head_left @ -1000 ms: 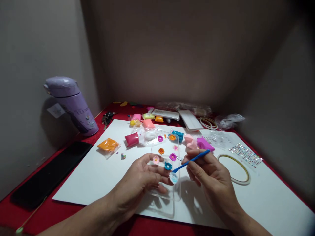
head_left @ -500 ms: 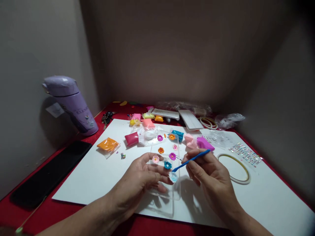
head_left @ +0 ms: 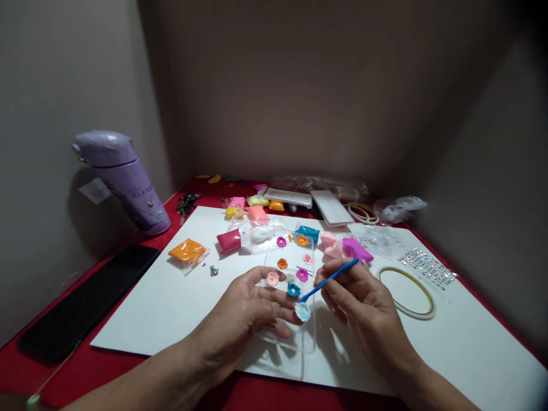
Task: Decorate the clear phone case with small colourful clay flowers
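My left hand is closed around a clear phone case, its fingers showing through the see-through panel. Several small clay flowers in pink, orange, magenta and teal sit on the case. Lowest among them is a white and pale blue flower. In my right hand a blue clay modelling tool is gripped like a pen, slanting down to the left. Its tip meets the upper edge of the pale blue flower or hovers just over it; I cannot tell which.
A white board lies on a red cloth. Clay packets, such as an orange one and a red one, surround the case. On the right are a tape roll and a gem sheet. A purple bottle stands left.
The phone case with its flowers has shifted slightly right and down. The tool's tip has dipped a little, staying by the pale blue flower. Both hands keep their holds.
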Tool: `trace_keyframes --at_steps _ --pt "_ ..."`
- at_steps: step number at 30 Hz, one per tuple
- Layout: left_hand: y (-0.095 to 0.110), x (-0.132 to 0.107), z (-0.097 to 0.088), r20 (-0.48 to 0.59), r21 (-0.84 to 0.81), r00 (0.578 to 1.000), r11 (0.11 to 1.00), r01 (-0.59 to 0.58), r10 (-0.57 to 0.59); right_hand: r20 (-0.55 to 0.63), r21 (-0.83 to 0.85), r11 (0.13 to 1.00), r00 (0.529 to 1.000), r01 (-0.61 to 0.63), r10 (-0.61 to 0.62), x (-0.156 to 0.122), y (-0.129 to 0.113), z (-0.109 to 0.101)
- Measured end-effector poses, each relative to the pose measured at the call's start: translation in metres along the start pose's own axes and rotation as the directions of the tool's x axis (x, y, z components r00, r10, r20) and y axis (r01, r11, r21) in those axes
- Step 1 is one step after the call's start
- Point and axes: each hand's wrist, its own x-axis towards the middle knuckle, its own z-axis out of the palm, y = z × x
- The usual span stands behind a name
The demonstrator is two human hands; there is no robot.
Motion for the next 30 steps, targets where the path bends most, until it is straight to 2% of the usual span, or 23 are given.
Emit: trace_keyframes --at_steps 10,20,24,30 --pt "0.0008 0.0002 -0.0013 0.013 -0.014 1.0 1.0 -0.001 0.001 -0.025 0.016 1.0 1.0 -0.011 0.011 -0.0001 -0.0009 0.0029" --pt "0.0031 -0.0001 0.0022 -0.016 -0.05 1.0 0.999 -0.016 0.015 -0.203 -0.026 0.998 0.977 0.064 -0.068 -0.0026 -0.0006 0.0007" --pt "0.0042 -0.001 0.0038 -0.03 -0.055 1.0 0.998 -0.006 0.005 -0.187 -0.017 0.997 0.98 0.069 -0.071 -0.0052 -0.0013 0.002" --pt "0.0044 0.0 0.0043 -0.045 -0.062 0.999 0.998 -0.009 0.007 -0.184 -0.079 0.988 0.972 0.131 -0.143 -0.0076 -0.0003 0.0024"
